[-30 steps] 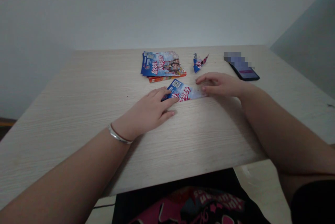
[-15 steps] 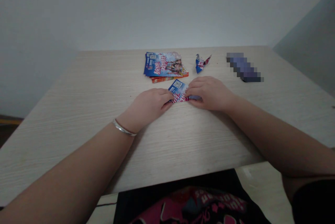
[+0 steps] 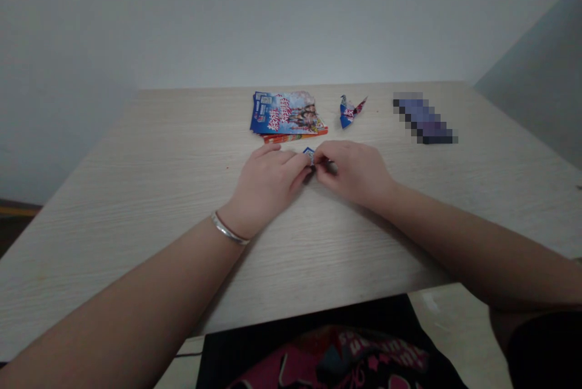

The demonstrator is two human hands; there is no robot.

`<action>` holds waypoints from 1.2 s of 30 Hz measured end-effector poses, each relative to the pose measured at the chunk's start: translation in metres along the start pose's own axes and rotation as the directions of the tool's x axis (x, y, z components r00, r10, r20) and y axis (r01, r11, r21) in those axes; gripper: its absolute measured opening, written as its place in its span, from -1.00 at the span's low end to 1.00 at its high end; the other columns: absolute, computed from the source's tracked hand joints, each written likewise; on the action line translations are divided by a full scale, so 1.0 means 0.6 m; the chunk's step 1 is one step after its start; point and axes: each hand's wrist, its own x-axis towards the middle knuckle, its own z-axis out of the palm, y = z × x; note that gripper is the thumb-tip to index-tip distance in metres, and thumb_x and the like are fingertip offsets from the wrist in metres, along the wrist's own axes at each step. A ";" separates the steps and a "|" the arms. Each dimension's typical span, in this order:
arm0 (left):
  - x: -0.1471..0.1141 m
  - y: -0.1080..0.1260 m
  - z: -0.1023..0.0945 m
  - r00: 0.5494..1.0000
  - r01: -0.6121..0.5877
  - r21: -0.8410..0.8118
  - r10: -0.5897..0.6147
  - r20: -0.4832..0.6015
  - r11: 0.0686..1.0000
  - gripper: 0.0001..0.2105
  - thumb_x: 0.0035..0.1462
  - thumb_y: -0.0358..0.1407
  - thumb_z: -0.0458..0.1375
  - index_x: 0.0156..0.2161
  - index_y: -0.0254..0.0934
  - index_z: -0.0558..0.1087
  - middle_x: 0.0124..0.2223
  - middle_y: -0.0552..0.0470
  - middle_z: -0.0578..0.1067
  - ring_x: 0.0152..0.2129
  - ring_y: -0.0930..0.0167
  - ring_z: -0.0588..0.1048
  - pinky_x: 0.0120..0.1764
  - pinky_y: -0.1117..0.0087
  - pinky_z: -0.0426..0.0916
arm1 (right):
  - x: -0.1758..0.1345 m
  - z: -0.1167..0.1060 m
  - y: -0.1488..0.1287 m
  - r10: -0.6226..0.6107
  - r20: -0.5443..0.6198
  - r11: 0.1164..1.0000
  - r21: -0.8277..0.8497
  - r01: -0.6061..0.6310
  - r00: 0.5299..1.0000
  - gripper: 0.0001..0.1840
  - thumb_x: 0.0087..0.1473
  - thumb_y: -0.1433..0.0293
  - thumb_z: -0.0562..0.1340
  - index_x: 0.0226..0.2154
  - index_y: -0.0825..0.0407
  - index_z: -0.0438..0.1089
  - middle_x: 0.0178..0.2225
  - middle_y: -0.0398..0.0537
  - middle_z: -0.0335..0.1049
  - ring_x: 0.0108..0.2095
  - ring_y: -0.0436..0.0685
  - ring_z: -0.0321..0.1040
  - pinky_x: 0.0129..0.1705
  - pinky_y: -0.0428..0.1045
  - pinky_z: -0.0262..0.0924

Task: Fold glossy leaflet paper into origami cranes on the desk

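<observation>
We hid most of the paper (image 3: 308, 151) between the near and far edges of the counter (image 3: 136, 195); our left hand (image 3: 270, 178) and right hand (image 3: 357, 171), close together, pinched it. Pixelation masked a dark oblong (image 3: 422, 119) far right.

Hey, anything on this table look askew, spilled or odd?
The flyer pile at the back is uneven, an orange sheet poking out at its near side. The dark object at right is pixelated, so I can't judge it. I see no spill.
</observation>
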 end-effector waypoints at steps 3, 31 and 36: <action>0.002 0.008 -0.004 0.998 0.019 0.014 -0.018 -0.067 1.000 -0.72 0.39 -0.28 0.01 -0.28 -0.27 0.54 -0.37 -0.04 0.59 -0.40 0.28 0.51 -0.24 0.21 0.33 | 0.002 0.002 -0.006 -0.074 -0.058 0.997 -0.032 0.072 0.996 -0.87 0.13 0.40 0.18 -0.32 0.01 0.46 -0.28 -0.05 0.57 -0.25 0.14 0.43 -0.31 0.00 0.06; -0.007 -0.025 -0.032 0.990 0.130 0.128 -0.121 -0.078 0.983 -0.76 0.37 -0.22 0.04 -0.28 -0.15 0.53 -0.19 -0.02 0.63 -0.22 0.22 0.52 -0.07 0.06 0.27 | -0.009 -0.004 0.060 0.109 -0.078 0.994 0.000 -0.110 0.991 -0.92 0.01 0.44 0.23 -0.37 -0.03 0.43 -0.28 -0.06 0.56 -0.21 0.18 0.45 -0.27 0.01 0.17; -0.005 -0.036 -0.034 0.987 0.157 0.081 -0.155 -0.033 0.984 -0.77 0.35 -0.26 0.04 -0.26 -0.20 0.54 -0.20 -0.07 0.62 -0.27 0.22 0.53 -0.14 0.13 0.31 | -0.009 -0.010 0.069 0.148 -0.068 0.989 0.005 -0.148 0.987 -0.93 -0.01 0.42 0.23 -0.38 -0.03 0.43 -0.30 -0.06 0.56 -0.24 0.17 0.45 -0.29 0.01 0.14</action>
